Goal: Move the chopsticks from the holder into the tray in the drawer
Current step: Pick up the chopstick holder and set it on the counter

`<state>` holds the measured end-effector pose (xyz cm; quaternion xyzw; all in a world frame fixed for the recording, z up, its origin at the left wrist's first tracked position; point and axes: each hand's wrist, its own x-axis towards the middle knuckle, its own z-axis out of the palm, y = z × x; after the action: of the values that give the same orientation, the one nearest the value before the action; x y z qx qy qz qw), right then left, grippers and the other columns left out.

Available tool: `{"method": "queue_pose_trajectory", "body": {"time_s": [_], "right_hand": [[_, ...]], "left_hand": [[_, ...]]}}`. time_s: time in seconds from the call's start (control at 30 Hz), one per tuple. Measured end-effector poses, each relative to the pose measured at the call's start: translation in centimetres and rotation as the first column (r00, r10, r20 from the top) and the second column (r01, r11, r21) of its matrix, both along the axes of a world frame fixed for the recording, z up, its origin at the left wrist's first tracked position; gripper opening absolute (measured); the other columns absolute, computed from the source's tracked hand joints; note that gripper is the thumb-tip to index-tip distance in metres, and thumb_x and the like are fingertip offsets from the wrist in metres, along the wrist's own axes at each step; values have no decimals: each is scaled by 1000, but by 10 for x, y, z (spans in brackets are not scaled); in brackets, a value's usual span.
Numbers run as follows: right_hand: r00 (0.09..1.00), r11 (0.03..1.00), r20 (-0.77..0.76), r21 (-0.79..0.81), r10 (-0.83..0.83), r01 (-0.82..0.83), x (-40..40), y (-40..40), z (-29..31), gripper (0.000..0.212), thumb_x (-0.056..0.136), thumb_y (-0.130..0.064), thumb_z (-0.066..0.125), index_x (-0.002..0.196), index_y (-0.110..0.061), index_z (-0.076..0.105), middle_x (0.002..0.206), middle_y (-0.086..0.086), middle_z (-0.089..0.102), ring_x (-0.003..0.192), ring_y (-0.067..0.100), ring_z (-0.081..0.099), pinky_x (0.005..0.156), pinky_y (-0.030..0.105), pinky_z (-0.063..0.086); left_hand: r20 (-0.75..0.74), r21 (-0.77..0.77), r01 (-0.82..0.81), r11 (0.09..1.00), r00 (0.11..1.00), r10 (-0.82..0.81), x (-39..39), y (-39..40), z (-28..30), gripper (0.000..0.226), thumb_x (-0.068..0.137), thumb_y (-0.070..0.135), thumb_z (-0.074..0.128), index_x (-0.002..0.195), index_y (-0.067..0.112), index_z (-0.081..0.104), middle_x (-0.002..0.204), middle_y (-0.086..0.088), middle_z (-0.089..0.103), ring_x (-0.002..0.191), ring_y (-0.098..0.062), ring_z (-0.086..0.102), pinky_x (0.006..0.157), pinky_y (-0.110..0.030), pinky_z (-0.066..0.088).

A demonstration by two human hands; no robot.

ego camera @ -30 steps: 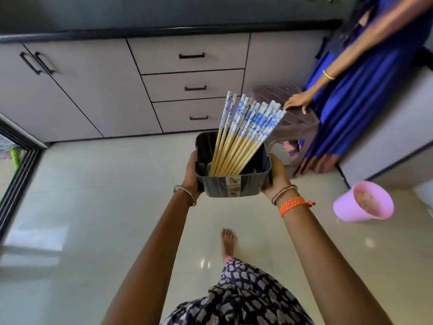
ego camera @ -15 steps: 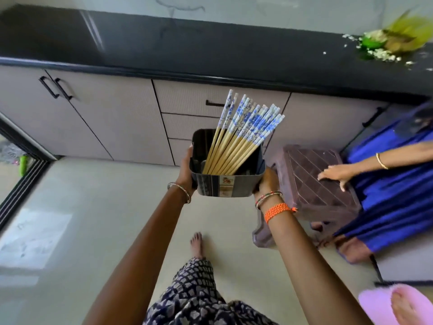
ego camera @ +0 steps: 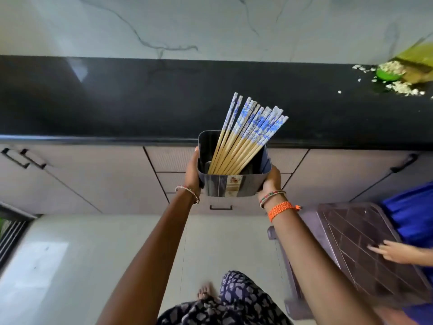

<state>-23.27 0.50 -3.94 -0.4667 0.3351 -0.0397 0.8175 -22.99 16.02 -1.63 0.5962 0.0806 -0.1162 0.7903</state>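
A dark grey square holder (ego camera: 230, 185) is held in the air in front of me, level with the counter's front edge. My left hand (ego camera: 192, 171) grips its left wall and my right hand (ego camera: 270, 180) grips its right corner. Several wooden chopsticks (ego camera: 243, 137) with blue-and-white floral tops stand in it, leaning up and to the right. The drawers (ego camera: 164, 158) under the counter are shut, so the tray is hidden.
A black countertop (ego camera: 140, 97) runs across ahead, with a green bowl and scattered white bits (ego camera: 389, 75) at its far right. A brown plastic stool (ego camera: 365, 252) stands low right, with another person's hand (ego camera: 389, 250) on it. Cabinet doors (ego camera: 70, 179) lie left.
I have walked closer to the counter with the holder in both hands. The counter now fills the upper view, and the stool and the other person have shifted to the lower right.
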Motion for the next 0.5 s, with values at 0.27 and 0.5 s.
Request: {"method": "queue_pose_trajectory", "body": {"time_s": [0.27, 0.5], "right_hand": [[996, 996, 15, -13, -83, 83, 143, -22, 20, 28, 88, -9, 52, 61, -12, 58, 60, 4, 56, 59, 16, 51, 56, 24, 42], [995, 996, 73, -59, -68, 73, 261, -45, 6, 46, 88, 1, 50, 46, -18, 54, 33, -12, 53, 37, 3, 50, 44, 19, 41]], "left_hand": [[-43, -82, -76, 994, 996, 72, 147, -26, 10, 44, 100, 27, 26, 70, 14, 55, 43, 8, 65, 43, 0, 61, 42, -12, 49], [-127, -97, -148, 984, 983, 135, 250, -51, 7, 44, 98, 32, 30, 68, 15, 57, 47, 4, 65, 39, -4, 61, 37, -14, 46]]}}
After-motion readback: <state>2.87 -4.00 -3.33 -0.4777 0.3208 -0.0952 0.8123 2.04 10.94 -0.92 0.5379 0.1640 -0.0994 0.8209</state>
